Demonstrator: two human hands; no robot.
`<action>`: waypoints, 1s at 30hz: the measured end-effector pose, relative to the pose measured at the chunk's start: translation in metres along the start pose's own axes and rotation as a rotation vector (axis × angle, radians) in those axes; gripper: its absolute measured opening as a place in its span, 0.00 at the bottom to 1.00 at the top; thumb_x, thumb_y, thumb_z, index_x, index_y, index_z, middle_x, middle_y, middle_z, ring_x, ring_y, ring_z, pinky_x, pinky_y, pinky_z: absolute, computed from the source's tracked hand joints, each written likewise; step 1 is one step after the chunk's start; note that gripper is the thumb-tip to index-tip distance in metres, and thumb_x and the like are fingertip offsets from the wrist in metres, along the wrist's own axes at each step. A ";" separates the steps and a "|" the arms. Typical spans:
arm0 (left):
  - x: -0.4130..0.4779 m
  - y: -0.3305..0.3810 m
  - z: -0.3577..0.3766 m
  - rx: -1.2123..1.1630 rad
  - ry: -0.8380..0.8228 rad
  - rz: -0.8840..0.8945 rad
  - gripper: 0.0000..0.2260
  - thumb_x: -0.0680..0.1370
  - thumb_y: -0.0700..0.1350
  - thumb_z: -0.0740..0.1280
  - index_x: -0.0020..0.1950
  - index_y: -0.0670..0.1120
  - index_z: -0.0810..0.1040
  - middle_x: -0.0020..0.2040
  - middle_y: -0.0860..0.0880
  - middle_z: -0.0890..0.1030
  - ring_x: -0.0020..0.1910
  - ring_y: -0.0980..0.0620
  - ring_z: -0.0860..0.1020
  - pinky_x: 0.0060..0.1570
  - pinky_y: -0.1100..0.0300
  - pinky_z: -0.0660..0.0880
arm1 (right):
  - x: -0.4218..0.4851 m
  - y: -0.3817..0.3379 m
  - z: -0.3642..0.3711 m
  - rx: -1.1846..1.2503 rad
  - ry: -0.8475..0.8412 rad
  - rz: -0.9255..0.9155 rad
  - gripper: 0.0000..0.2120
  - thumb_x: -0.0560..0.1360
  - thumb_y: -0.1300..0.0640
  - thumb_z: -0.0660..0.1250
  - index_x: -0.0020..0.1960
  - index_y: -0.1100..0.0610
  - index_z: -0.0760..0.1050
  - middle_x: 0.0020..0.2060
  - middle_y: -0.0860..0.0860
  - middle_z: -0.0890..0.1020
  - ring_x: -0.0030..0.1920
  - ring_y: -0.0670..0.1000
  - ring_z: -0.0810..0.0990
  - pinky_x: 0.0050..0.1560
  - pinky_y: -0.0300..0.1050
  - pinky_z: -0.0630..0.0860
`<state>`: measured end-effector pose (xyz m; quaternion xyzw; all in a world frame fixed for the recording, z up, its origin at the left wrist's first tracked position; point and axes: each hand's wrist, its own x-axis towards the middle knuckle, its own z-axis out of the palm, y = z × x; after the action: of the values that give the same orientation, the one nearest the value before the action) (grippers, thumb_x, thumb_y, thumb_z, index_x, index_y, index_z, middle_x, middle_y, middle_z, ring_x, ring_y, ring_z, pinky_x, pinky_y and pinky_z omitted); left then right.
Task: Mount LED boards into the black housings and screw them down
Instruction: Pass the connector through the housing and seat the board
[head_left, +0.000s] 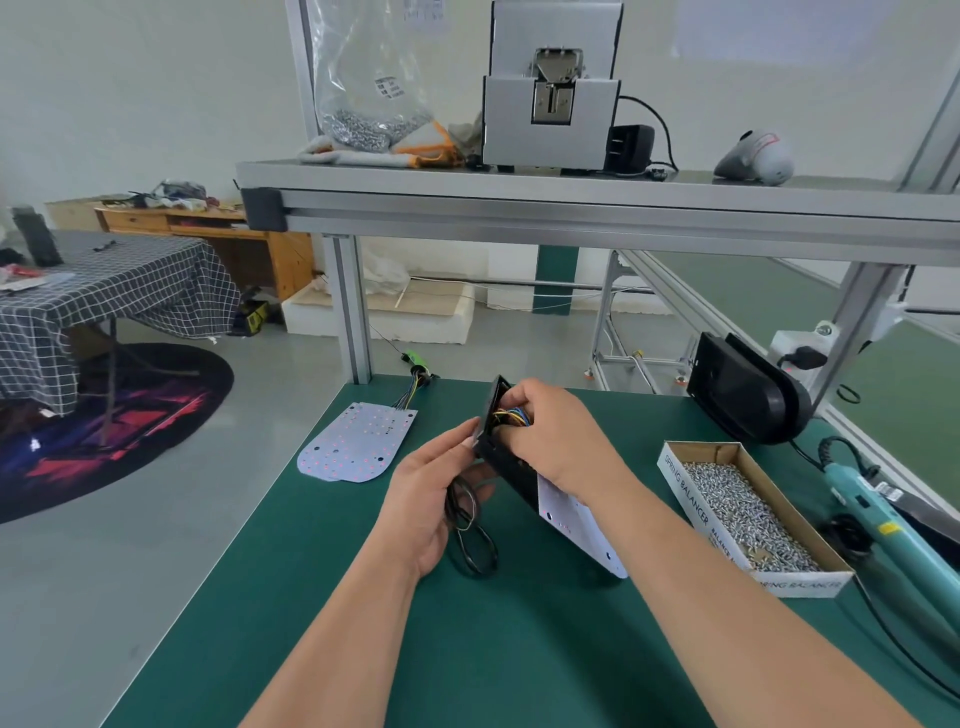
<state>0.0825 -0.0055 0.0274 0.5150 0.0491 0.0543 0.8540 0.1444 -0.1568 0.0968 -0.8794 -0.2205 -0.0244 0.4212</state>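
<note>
My right hand (558, 441) reaches into the tilted black housing (501, 460), fingers curled round the coloured wires (511, 415). My left hand (428, 501) pinches the housing's left edge, with a black cable (470, 538) looped at its palm. An LED board (582, 530) juts out below the housing. A spare LED board (358, 441) lies to the housing's left and a box of screws (748, 514) to its right.

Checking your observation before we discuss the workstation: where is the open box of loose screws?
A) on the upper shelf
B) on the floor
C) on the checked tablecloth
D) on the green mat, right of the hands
D: the cardboard box lies on the green mat, to the right of the right hand.
</note>
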 end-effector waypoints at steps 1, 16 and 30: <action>-0.001 0.001 0.001 0.003 0.002 0.002 0.11 0.83 0.43 0.69 0.63 0.50 0.87 0.57 0.43 0.88 0.51 0.46 0.87 0.49 0.55 0.81 | 0.000 0.000 0.001 0.019 0.019 0.008 0.06 0.75 0.55 0.75 0.50 0.50 0.80 0.44 0.48 0.85 0.42 0.47 0.82 0.39 0.37 0.74; 0.003 -0.010 0.000 0.031 0.009 0.070 0.10 0.82 0.37 0.71 0.59 0.46 0.88 0.58 0.40 0.87 0.55 0.45 0.86 0.52 0.55 0.83 | 0.000 0.001 0.005 0.004 -0.042 0.009 0.04 0.71 0.65 0.71 0.39 0.62 0.77 0.29 0.51 0.72 0.32 0.50 0.66 0.35 0.46 0.64; 0.003 -0.005 0.000 -0.045 0.021 0.080 0.16 0.76 0.43 0.74 0.63 0.42 0.85 0.60 0.37 0.86 0.58 0.41 0.85 0.57 0.51 0.84 | 0.000 0.007 -0.002 -0.053 -0.048 -0.076 0.03 0.77 0.53 0.75 0.49 0.49 0.81 0.42 0.45 0.84 0.44 0.46 0.81 0.45 0.44 0.76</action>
<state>0.0853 -0.0075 0.0229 0.4968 0.0362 0.0951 0.8619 0.1475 -0.1619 0.0935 -0.8817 -0.2629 -0.0252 0.3910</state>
